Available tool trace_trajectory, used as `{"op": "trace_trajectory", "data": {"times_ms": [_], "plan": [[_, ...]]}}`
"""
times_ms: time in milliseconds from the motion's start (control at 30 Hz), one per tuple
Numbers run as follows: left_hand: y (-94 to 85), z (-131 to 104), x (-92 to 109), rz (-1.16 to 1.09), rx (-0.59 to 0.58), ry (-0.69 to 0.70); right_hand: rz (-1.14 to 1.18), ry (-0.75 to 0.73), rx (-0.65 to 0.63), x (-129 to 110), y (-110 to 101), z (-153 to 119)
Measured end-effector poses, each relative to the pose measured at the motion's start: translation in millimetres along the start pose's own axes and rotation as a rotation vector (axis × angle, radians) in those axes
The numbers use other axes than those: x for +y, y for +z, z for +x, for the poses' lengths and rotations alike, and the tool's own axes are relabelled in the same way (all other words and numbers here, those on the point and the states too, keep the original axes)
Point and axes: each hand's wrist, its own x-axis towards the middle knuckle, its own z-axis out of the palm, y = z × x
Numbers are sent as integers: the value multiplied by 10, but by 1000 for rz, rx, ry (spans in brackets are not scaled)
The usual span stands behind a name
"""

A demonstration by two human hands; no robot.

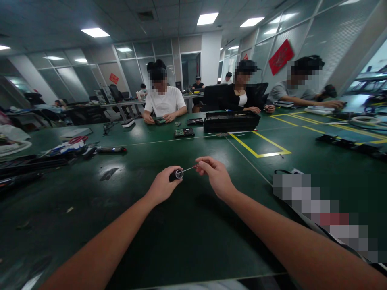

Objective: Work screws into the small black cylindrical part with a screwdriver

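Above the green tabletop, my left hand (161, 186) is closed around a small black round part with a shiny ring (179, 174) at its end. The ringed end faces me. My right hand (217, 177), a little to the right, pinches a thin metal rod (189, 168). Its reddish end sits between my thumb and fingers, and the other end points left to the rim of the round part. Whether the rod's tip touches the part or goes inside it, I cannot tell. The fingers hide much of both things.
A long black casing (231, 122) stands across the green table (145, 241), with a circuit board (184, 133) beside it. Tools and cables (71, 146) lie to the left, near a black cylindrical tool (111, 150). Yellow tape (258, 155) marks the right. Several people sit opposite.
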Motion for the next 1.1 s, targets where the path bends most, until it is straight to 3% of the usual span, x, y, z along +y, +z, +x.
{"op": "trace_trajectory", "data": {"times_ms": [467, 1100], "plan": [[6, 15, -42, -33, 66, -20, -215, -49, 113, 50, -40, 6], [8, 6, -57, -30, 71, -24, -309, -59, 120, 32, -47, -6]]}}
